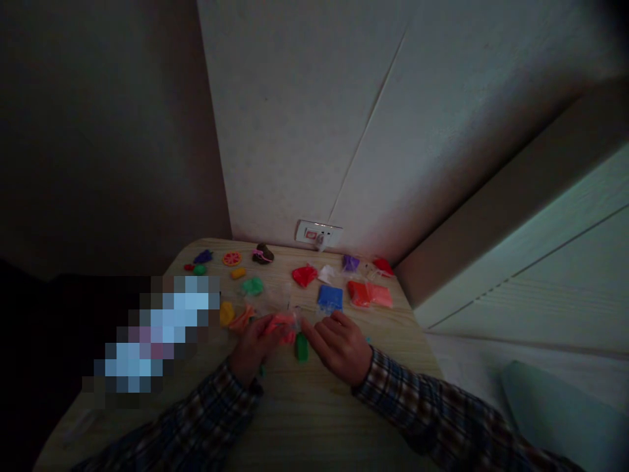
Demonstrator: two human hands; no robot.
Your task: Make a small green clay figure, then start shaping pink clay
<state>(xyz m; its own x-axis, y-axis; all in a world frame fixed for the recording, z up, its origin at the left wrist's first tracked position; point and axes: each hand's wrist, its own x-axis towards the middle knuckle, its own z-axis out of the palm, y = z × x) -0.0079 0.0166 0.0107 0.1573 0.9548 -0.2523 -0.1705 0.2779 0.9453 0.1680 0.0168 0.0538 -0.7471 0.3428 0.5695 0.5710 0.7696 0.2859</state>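
My left hand (253, 351) is closed around a clear plastic bag of pink modelling clay (281, 326), over the middle of the table. On the other side, my right hand (341, 346) has curled fingers, with the index fingertip at the bag's clear right end; its thumb is hidden. Just below the bag and between the hands lies a green clay block (301, 347). A blue clay packet (330, 298) sits beyond my right hand. Orange clay (242, 319) and a yellow piece (227, 314) lie beside my left hand.
Along the wooden table's (314, 419) back are a brown shape (263, 254), a citrus-slice shape (232, 259) and purple grapes (203, 256). Red packets (304, 275) lie right of them. A blurred-out bright screen (157, 334) is at left. A wall socket (318, 233) is behind.
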